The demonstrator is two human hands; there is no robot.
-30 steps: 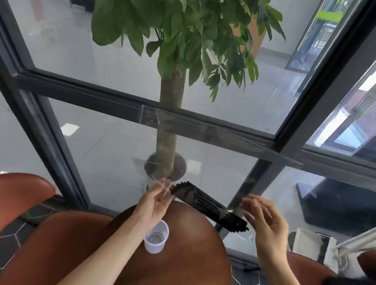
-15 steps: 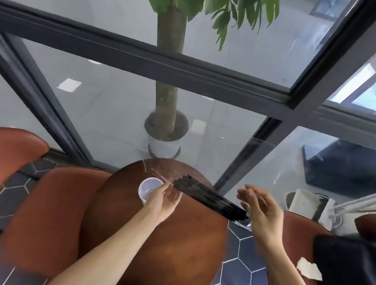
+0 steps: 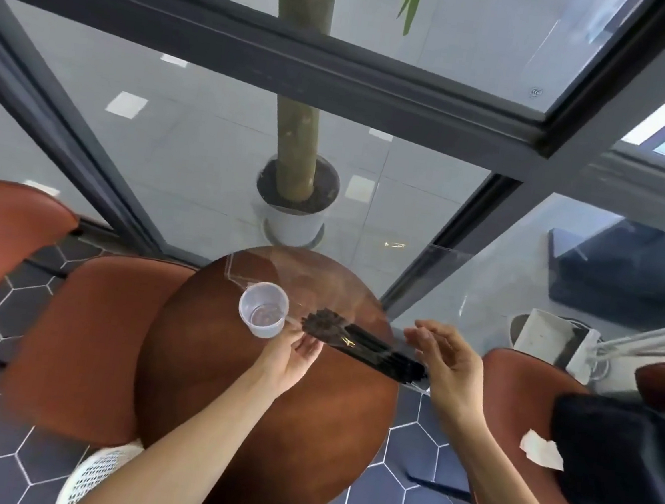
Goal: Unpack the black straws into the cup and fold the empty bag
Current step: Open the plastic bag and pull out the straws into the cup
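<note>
Since the earlier frame the view has tipped further down and the bundle of black straws (image 3: 365,346) has dropped lower, its fanned end now just beside the cup (image 3: 263,309) instead of above and past it. The cup stands upright on the round brown table (image 3: 258,431), near the table's far edge, clear and apparently holding nothing but a little shine at the bottom. The left hand (image 3: 292,358) sits just nearer than the cup, palm up, fingers curled under the straws' near-cup end; whether it pinches the straws or only the bag (image 3: 400,302) I cannot tell. The right hand (image 3: 449,360) is on the far side of the bundle from the cup, fingers loosely spread, close to the other end, contact unclear. The bag is thin clear film, barely visible, stretching away from the cup. The straws look light and stiff but loose, likely to slide apart and scatter, so they are best gripped round the middle as one bunch and tipped end-first into the cup, which is light enough to topple. The film is probably slippery and limp; hold it by its closed end
</note>
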